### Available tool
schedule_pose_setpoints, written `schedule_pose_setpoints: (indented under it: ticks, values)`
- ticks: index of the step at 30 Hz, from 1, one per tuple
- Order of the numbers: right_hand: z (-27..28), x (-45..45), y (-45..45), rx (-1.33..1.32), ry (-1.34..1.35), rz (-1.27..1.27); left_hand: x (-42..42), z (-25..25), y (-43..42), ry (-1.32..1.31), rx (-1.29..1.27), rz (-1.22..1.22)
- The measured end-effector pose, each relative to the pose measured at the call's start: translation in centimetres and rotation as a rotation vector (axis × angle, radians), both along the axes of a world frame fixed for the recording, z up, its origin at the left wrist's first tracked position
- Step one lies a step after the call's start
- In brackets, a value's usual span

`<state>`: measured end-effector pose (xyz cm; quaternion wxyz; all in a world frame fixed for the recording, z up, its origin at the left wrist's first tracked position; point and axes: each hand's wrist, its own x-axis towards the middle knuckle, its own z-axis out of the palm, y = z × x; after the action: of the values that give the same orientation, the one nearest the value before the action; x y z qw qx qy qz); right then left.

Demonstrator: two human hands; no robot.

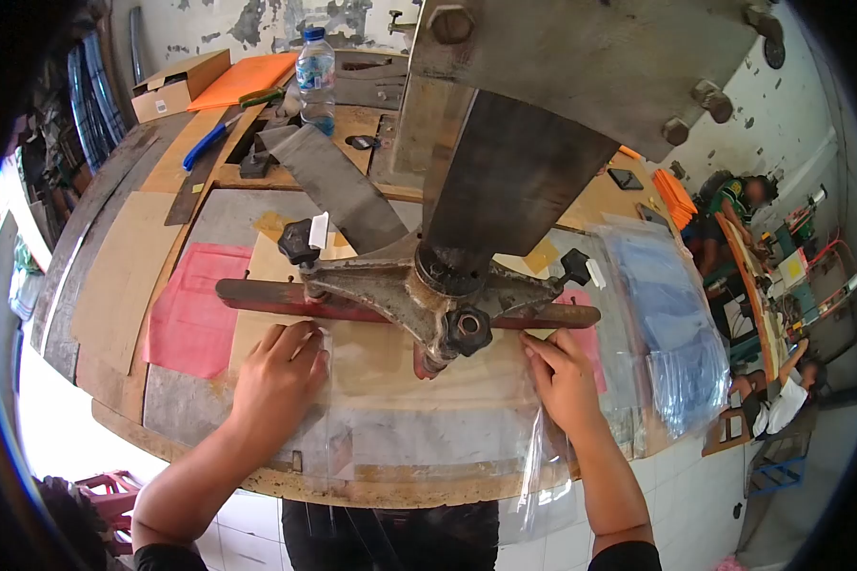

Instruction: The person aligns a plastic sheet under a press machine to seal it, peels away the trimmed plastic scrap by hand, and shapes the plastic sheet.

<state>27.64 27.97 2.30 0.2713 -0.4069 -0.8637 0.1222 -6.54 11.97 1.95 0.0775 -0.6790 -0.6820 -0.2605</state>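
Observation:
A sheet of clear plastic point(535, 466) lies across the front of the work table and droops over its near edge. My left hand point(278, 376) is closed on the sheet's left side, fingers curled just in front of the press bar point(343, 309). At the right side, my right hand point(567, 381) pinches the same sheet near the bar's right end. The bar hangs under a three-armed metal press head point(428, 290) with black knobs. Beneath the plastic lies a tan board point(390, 381). Pink sheets point(195, 314) show at both sides of it.
A stack of clear bluish plastic sheets point(662, 314) lies to the right. Behind the press stand a water bottle point(315, 81) and a cardboard box point(181, 86). A blue-handled cutter point(205, 145) rests at the back left. Two people sit at benches on the far right.

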Motion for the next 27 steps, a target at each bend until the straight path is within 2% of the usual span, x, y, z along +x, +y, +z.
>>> schedule_pose_setpoints:
  ticks: [9, 12, 14, 16, 18, 20, 22, 27]
  values:
    - [-0.2, 0.8, -0.4, 0.152, -0.097, 0.048, -0.7, 0.4, -1.1, 0.321, 0.042, -0.117]
    - [0.8, 1.9, -1.4, 0.146, -0.152, 0.072, -0.2, 1.6, -2.4, 0.268, -0.055, -0.171]
    - [1.2, 2.5, -2.4, 0.12, -0.156, 0.092, 0.1, 1.6, -4.0, 0.073, -0.088, -0.179]
    - [1.0, 3.2, -4.1, 0.154, -0.023, 0.115, 0.9, 2.0, -5.9, 0.025, -0.055, -0.161]
    - [0.3, 4.3, -6.1, 0.154, 0.018, 0.084, 1.8, 1.6, -7.7, -0.11, -0.061, -0.118]
    - [-0.3, 5.0, -7.2, 0.148, 0.061, 0.062, 2.6, 1.2, -8.5, -0.117, -0.021, -0.085]
    - [-0.6, 5.4, -7.7, 0.116, 0.239, -0.077, 2.8, 1.1, -9.2, -0.202, 0.025, -0.053]
    - [0.0, 4.9, -7.7, 0.043, 0.316, -0.133, 2.8, 0.5, -9.4, -0.304, 0.122, 0.033]
